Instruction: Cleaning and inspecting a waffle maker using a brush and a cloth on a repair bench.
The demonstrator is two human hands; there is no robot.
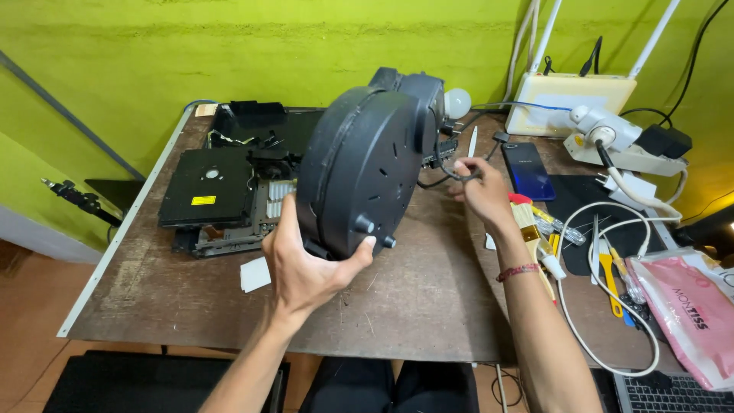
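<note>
Fingers, left hand (306,268): wrapped round the lower rim of the round dark housing (359,172), thumb tip pressed on its flat face beside two small knobs; a firm hold.
Fingers, right hand (478,187): pinched shut on a thin black cable (443,170) that runs from the back of the housing (what else they may grip is too small to tell).
Housing: lifted off the bench (428,298) and tilted on edge above its middle, flat face towards the camera; matt dark plastic, disc-shaped, with small slots and a boxy block behind the top.
Behind left: an opened black device (222,195) with a square metal lid and ribbed silver fins, lying flat; a white paper scrap (254,274) lies just beside the left wrist.
Behind right: a white bulb (457,102), a white router (566,103) with upright aerials against the green wall, a white plug strip (619,145).
Right of the right hand: a dark blue phone (529,172) lying flat, a wooden-handled brush (531,229) partly hidden by the forearm, yellow-handled tools (608,279) and a looped white cord (596,306) on a black mat.
Far right edge: a pink plastic packet (688,306), glossy and crumpled, above a laptop keyboard (677,391).
Bench: worn brown board, scratched, with a pale metal edge.
</note>
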